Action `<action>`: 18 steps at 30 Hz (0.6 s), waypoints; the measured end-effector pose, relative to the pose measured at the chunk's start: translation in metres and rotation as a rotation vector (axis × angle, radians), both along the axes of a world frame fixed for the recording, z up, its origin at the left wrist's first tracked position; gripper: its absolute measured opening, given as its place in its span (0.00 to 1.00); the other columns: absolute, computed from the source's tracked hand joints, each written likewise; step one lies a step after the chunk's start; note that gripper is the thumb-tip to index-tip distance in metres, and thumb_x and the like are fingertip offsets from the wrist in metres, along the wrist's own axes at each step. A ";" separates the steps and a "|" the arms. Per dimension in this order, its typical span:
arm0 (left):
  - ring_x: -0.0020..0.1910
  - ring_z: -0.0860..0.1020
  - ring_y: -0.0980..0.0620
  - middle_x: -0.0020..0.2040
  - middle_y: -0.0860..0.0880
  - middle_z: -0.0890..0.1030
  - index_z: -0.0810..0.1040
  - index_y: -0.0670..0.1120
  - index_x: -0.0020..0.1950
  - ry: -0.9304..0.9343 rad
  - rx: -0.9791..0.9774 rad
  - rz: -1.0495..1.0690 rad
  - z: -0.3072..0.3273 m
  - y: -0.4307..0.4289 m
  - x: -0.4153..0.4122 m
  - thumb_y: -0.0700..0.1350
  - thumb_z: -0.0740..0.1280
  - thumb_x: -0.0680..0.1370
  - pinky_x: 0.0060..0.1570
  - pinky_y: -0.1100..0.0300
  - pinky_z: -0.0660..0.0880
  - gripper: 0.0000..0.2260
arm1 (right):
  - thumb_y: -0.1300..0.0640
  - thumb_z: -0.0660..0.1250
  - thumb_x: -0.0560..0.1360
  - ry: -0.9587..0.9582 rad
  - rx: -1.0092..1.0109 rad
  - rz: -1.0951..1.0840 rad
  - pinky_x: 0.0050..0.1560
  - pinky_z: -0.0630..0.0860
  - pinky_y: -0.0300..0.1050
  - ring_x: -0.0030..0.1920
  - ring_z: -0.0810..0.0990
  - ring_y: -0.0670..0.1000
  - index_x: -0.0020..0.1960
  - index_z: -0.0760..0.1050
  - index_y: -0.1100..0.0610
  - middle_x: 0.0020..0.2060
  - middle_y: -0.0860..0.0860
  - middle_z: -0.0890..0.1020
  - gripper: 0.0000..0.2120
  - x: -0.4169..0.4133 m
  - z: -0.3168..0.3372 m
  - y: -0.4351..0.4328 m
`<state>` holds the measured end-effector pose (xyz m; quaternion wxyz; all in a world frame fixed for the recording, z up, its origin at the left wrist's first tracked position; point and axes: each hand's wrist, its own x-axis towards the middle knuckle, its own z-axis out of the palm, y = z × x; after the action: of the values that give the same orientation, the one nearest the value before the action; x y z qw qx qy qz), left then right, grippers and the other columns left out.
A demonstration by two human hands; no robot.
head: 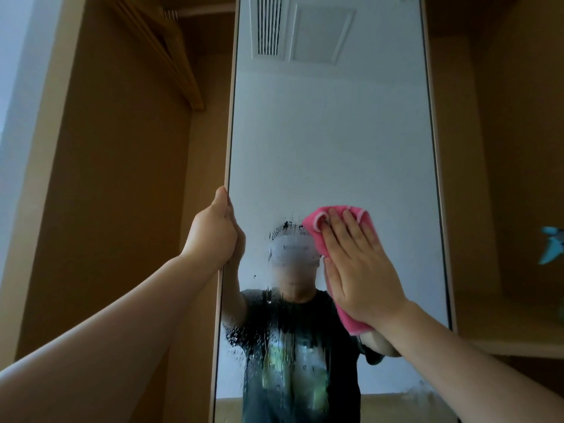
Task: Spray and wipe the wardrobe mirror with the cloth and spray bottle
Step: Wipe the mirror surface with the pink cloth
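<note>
The tall wardrobe mirror [329,148] fills the middle of the view, with wet spray streaks across its lower half. My right hand [360,264] lies flat with straight fingers and presses a pink cloth [317,227] against the glass right of centre. My left hand [218,230] grips the mirror's left edge, fingers curled round the frame. A light blue spray bottle [552,248] shows partly at the far right edge, on a shelf.
The open wardrobe compartment [128,209] lies left of the mirror, with wooden hangers [171,56] on a rail at the top. Wooden shelves [503,337] stand to the right. A person in a dark shirt is reflected in the glass.
</note>
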<state>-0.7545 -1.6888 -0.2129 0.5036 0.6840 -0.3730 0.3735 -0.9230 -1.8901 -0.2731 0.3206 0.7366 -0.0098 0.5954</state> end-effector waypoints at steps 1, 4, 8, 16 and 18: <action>0.39 0.77 0.59 0.49 0.49 0.79 0.58 0.45 0.75 0.006 0.005 -0.011 0.000 -0.001 0.001 0.34 0.56 0.80 0.32 0.71 0.71 0.23 | 0.53 0.52 0.81 0.001 -0.001 0.001 0.76 0.52 0.60 0.79 0.49 0.57 0.78 0.52 0.61 0.78 0.57 0.53 0.28 -0.001 -0.001 0.001; 0.34 0.77 0.59 0.43 0.51 0.78 0.58 0.46 0.75 0.013 -0.006 0.006 -0.001 0.000 -0.002 0.34 0.56 0.80 0.24 0.73 0.68 0.23 | 0.53 0.52 0.81 0.008 -0.005 0.004 0.76 0.54 0.61 0.78 0.50 0.57 0.78 0.53 0.61 0.78 0.57 0.54 0.28 -0.002 0.000 0.000; 0.30 0.71 0.59 0.35 0.55 0.73 0.66 0.41 0.68 -0.007 -0.040 0.028 -0.001 0.000 -0.011 0.34 0.58 0.78 0.25 0.76 0.67 0.17 | 0.53 0.52 0.80 0.004 -0.009 -0.010 0.75 0.55 0.61 0.78 0.51 0.58 0.78 0.55 0.62 0.77 0.57 0.56 0.28 -0.001 0.010 0.001; 0.30 0.72 0.61 0.36 0.58 0.73 0.66 0.45 0.69 -0.020 -0.054 0.033 -0.001 0.000 -0.010 0.35 0.58 0.78 0.24 0.75 0.67 0.19 | 0.51 0.49 0.81 0.034 0.002 -0.066 0.77 0.52 0.58 0.78 0.54 0.58 0.77 0.57 0.61 0.76 0.58 0.59 0.27 0.004 0.053 0.012; 0.34 0.75 0.60 0.38 0.57 0.75 0.62 0.48 0.72 0.009 -0.026 0.018 -0.001 -0.002 -0.006 0.34 0.56 0.79 0.25 0.73 0.69 0.22 | 0.51 0.49 0.80 0.034 0.006 -0.082 0.77 0.51 0.58 0.77 0.55 0.58 0.77 0.58 0.62 0.76 0.58 0.60 0.27 0.005 0.067 0.016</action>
<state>-0.7600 -1.6905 -0.2136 0.5106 0.6825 -0.3596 0.3797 -0.9177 -1.8744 -0.2062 0.3427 0.7467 -0.0365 0.5689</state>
